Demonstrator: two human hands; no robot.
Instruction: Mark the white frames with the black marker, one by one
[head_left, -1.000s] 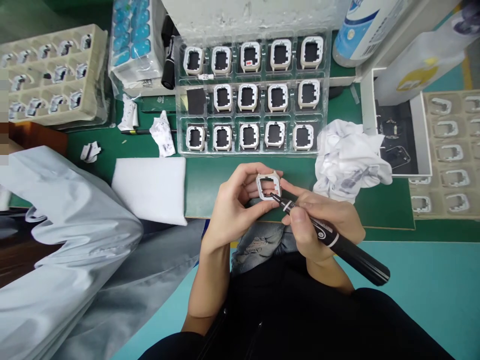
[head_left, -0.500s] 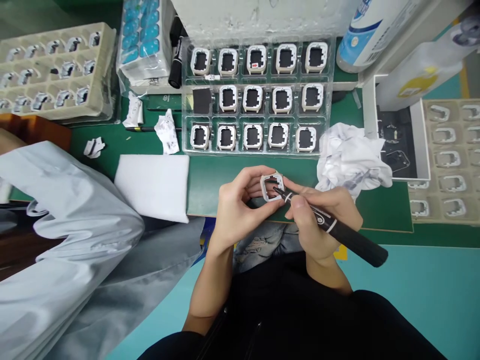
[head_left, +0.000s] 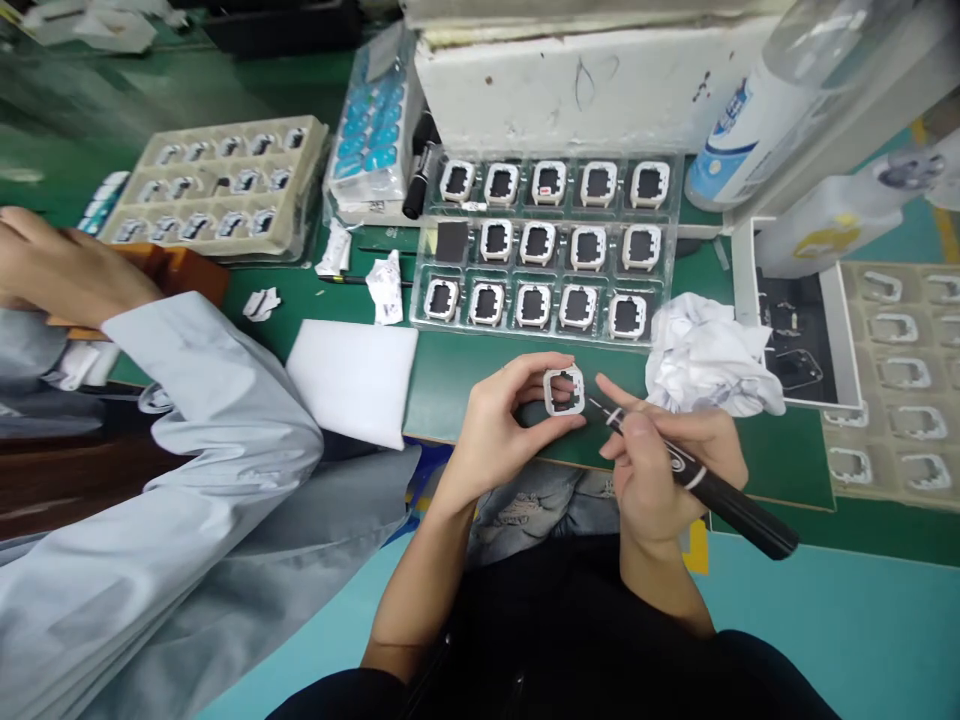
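Note:
Between the thumb and fingers of my left hand (head_left: 501,430) is a white watch case frame (head_left: 551,393), held upright by its edges above the front of the bench. My right hand (head_left: 667,465) grips a black marker pen (head_left: 739,508), its tip pointing left at the frame with a small gap between them. The right index finger is stretched out past the pen's grip. Behind both hands lies a clear plastic tray (head_left: 469,328) with several similar white frames in its pockets; one pocket at the left of the middle row holds only a dark pad.
A white foam pad (head_left: 352,375) lies left, a crumpled white cloth (head_left: 709,355) right. Bottles (head_left: 757,130) and an open white box (head_left: 844,340) stand at the right, near a beige tray (head_left: 900,400). A co-worker's sleeve (head_left: 210,370) reaches in at the left.
The marker's tip has drawn back from inside the frame and now sits just right of it. The view has shifted, showing more of the bench's far side and the co-worker's hand.

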